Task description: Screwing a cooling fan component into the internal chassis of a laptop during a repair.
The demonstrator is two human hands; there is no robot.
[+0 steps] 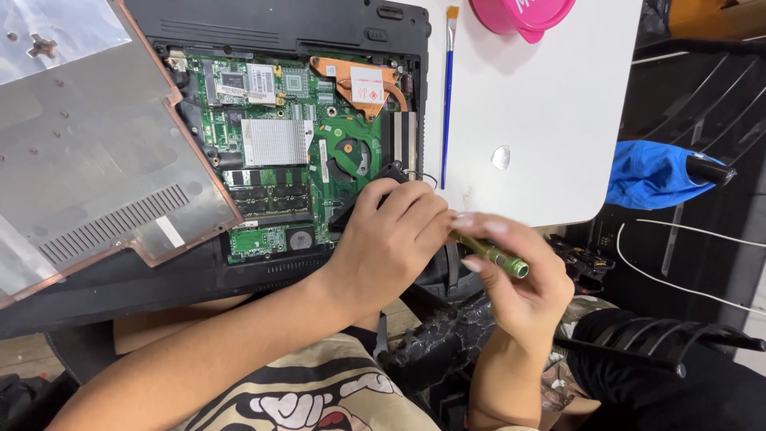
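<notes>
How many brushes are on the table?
1. The blue brush lies on the white table, right of the open laptop and left of the pink lid. Others could be out of view.

white square label [367, 84] on copper heatsink [343, 72]

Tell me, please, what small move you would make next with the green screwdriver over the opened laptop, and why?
Probably lower the tip of the green metal screwdriver back to the black fan part and seat it. The right hand holds the tool lifted off the green circuit board, while the left hand already steadies that part by the fan opening.
</notes>
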